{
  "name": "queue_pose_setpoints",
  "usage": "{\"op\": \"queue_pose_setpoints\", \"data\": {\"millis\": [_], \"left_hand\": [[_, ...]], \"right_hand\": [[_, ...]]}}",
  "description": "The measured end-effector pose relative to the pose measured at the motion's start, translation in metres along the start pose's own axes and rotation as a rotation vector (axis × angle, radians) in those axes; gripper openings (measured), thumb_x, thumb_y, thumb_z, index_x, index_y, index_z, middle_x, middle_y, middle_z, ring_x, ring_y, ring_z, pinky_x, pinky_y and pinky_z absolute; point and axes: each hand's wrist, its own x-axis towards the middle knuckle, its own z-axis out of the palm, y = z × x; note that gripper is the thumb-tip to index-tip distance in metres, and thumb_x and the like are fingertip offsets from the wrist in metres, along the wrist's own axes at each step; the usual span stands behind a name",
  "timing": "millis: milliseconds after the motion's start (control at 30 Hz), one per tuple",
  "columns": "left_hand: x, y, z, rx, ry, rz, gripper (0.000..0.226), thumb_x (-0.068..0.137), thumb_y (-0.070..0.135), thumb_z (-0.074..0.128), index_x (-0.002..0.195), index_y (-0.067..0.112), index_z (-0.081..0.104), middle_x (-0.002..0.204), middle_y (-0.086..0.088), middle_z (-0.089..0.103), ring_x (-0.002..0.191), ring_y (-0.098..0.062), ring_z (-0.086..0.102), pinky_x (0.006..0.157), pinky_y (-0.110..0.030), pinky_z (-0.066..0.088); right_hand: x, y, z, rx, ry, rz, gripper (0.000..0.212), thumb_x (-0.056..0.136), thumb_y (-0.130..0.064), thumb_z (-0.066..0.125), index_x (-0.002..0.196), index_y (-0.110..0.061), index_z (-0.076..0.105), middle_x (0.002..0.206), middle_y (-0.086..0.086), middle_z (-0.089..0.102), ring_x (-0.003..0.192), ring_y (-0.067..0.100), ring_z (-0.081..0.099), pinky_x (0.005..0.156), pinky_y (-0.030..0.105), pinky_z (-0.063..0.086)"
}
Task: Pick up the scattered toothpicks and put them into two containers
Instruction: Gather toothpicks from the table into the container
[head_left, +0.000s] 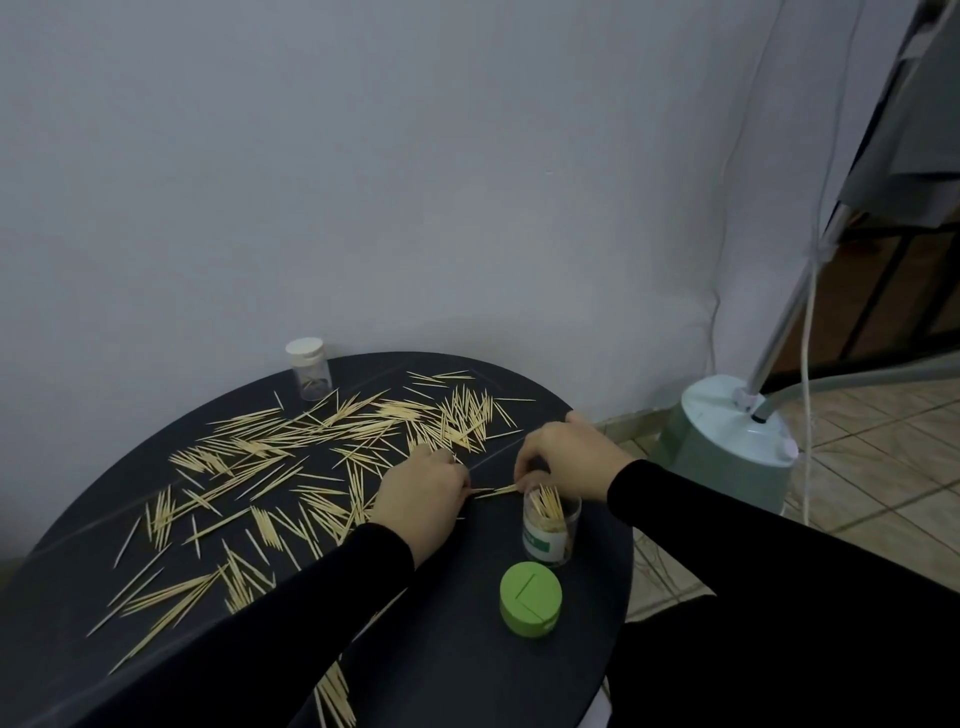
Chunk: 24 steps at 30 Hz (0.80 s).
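Note:
Many pale wooden toothpicks (291, 447) lie scattered over the dark round table (447, 649). My left hand (423, 496) and my right hand (563, 457) meet over the table's right part, both pinching a small bundle of toothpicks (496, 490) between them. Just below my right hand stands an open clear container (550, 525) with a green label, upright toothpicks inside. Its green lid (531, 600) lies in front of it. A second clear container (310, 369) with a white cap stands at the table's far edge, a few toothpicks inside.
A pale wall rises right behind the table. To the right, on the tiled floor, stands a green-grey appliance base (727, 452) with a pole, hose and cord. More toothpicks hang near the table's front edge (335, 696).

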Motion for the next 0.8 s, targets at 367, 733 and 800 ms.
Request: {"op": "queue_pose_setpoints", "data": {"millis": [367,733,800], "left_hand": [[-0.004,-0.002,0.010,-0.043,0.052,-0.102,0.020,0.099,0.022,0.040,0.115,0.017,0.050,0.116,0.000,0.051,0.107,-0.018,0.042,0.089,-0.030,0.045],[0.001,-0.002,-0.002,-0.056,0.227,0.012,0.029,0.100,0.033,0.044,0.121,0.026,0.062,0.111,0.007,0.063,0.099,-0.015,0.043,0.079,-0.027,0.041],[0.000,-0.001,-0.004,-0.048,0.242,0.003,0.027,0.100,0.033,0.044,0.117,0.026,0.064,0.109,0.007,0.063,0.098,-0.015,0.044,0.079,-0.028,0.041]], "right_hand": [[-0.002,-0.004,0.004,-0.252,-0.114,-0.073,0.022,0.100,-0.029,0.042,0.116,-0.020,0.054,0.119,0.001,0.059,0.111,0.020,0.051,0.098,0.041,0.028],[-0.006,-0.006,-0.002,-0.247,-0.091,-0.044,0.027,0.100,-0.034,0.040,0.116,-0.023,0.059,0.114,-0.004,0.064,0.111,0.017,0.051,0.098,0.040,0.027],[-0.007,-0.008,-0.002,-0.292,-0.101,-0.039,0.026,0.098,-0.032,0.041,0.114,-0.022,0.059,0.114,-0.001,0.063,0.110,0.019,0.050,0.097,0.041,0.027]]}}
